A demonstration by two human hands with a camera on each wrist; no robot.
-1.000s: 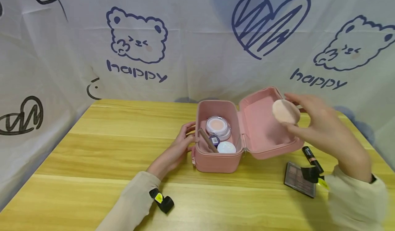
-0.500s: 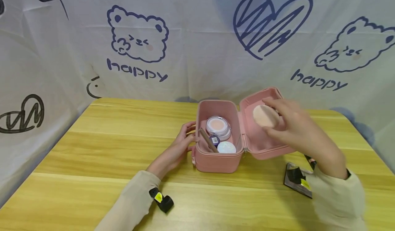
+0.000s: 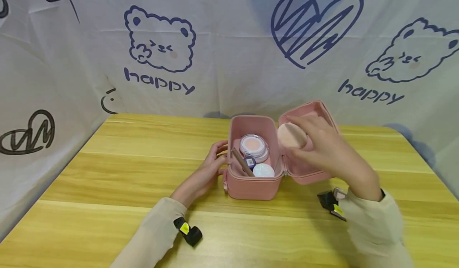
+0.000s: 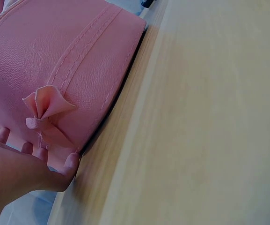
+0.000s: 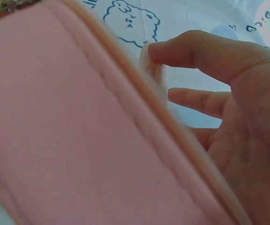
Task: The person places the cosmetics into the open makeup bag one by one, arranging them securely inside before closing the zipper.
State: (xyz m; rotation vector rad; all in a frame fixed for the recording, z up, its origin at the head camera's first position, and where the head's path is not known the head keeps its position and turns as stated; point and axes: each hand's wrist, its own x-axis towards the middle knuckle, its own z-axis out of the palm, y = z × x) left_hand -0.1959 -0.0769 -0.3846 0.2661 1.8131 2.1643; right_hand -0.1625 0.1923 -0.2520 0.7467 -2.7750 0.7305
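Note:
A pink makeup case (image 3: 254,189) stands on the table with its lid (image 3: 315,171) swung out to the right. My left hand (image 3: 209,169) rests against its left side; in the left wrist view the fingertips touch the pink wall near a bow (image 4: 50,115). My right hand (image 3: 324,148) pinches a round pale powder puff (image 3: 291,135) between thumb and fingers, over the lid near the hinge. In the right wrist view the lid hides much of the powder puff (image 5: 147,61). Inside the case lie a clear-lidded compact (image 3: 252,143), a brown stick (image 3: 242,162) and a white round item (image 3: 263,170).
A palette (image 3: 340,193) lies right of the case, mostly hidden behind the right sleeve (image 3: 374,224) and its black wrist camera (image 3: 327,200). Behind the wooden table (image 3: 143,160) hangs a white cloth (image 3: 229,61) with bear and heart drawings.
My right hand has carried the powder puff left across the open lid toward the case. The right sleeve now covers the black tube and most of the palette. My left hand has stayed put.

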